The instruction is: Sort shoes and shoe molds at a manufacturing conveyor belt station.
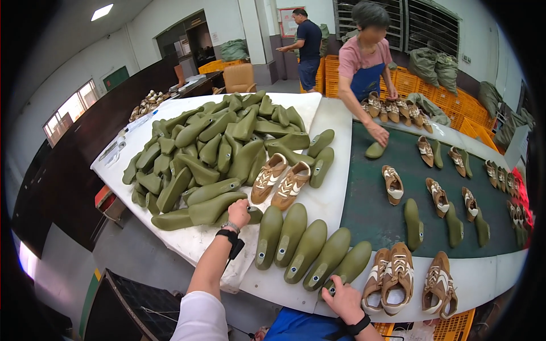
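Observation:
A large heap of olive-green shoe lasts [205, 142] lies on the white-covered table. My left hand [239, 213] is closed on the end of a shoe last [255, 215] at the heap's near edge; its fingertips are partly hidden. Several more lasts stand side by side in a row in front of me. My right hand [343, 299] curls its thumb and fingers around the near end of the rightmost shoe last [351, 262] in that row. Beyond the row, a pair of brown sneakers [281, 181] with white laces rests against the heap.
Brown sneakers [397, 278] stand at the near right edge. A dark green conveyor belt [375, 219] carries sneakers and lasts. Across it, a co-worker in a blue apron [364, 77] touches a last. Another person [309, 48] stands behind, near orange crates [332, 74].

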Demonstrator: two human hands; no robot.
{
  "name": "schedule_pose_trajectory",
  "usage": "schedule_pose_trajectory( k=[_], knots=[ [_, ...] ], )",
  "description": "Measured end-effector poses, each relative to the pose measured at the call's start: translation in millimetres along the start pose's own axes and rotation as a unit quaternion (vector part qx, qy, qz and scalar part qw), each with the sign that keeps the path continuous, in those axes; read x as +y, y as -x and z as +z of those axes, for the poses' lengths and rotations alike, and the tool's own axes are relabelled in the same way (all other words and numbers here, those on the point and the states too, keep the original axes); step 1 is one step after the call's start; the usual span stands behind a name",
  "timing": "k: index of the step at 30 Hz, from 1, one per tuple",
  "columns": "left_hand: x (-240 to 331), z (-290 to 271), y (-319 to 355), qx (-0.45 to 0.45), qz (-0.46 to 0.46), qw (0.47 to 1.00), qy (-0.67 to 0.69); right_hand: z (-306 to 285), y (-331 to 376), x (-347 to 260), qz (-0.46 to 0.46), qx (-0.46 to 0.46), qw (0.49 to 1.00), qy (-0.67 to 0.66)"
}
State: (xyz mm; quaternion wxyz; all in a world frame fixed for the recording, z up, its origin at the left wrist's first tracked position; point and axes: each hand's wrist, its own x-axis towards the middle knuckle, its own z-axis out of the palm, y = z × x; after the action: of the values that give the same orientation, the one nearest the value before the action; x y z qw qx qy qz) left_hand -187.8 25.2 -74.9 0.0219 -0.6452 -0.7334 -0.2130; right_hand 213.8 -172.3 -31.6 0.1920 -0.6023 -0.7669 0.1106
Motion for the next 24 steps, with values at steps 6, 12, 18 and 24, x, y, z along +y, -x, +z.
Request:
schedule_pose_trajectory(
  k=[6, 12, 18, 24],
  knots=[
    [-17.9, -54.3, 101.9, -0.111, 0.183, 0.963, 0.163, -1.5, -1.0, 4.2, 0.007, -0.003, 1.0, -0.011],
    [-3.9, -81.9, 153.8, -0.051, -0.124, 0.937, 0.322, 3.9, -1.3, 6.8, 0.007, -0.025, 1.0, -0.017],
    [2.9, -60.6, 155.3, -0.044, -0.262, 0.886, 0.38, 0.4, -0.3, 3.5, 0.007, -0.025, 1.0, -0.017],
    [34.9, -90.3, 169.0, -0.209, -0.149, 0.891, 0.374, 3.9, -1.2, 5.7, 0.007, -0.016, 1.0, -0.016]
  ],
)
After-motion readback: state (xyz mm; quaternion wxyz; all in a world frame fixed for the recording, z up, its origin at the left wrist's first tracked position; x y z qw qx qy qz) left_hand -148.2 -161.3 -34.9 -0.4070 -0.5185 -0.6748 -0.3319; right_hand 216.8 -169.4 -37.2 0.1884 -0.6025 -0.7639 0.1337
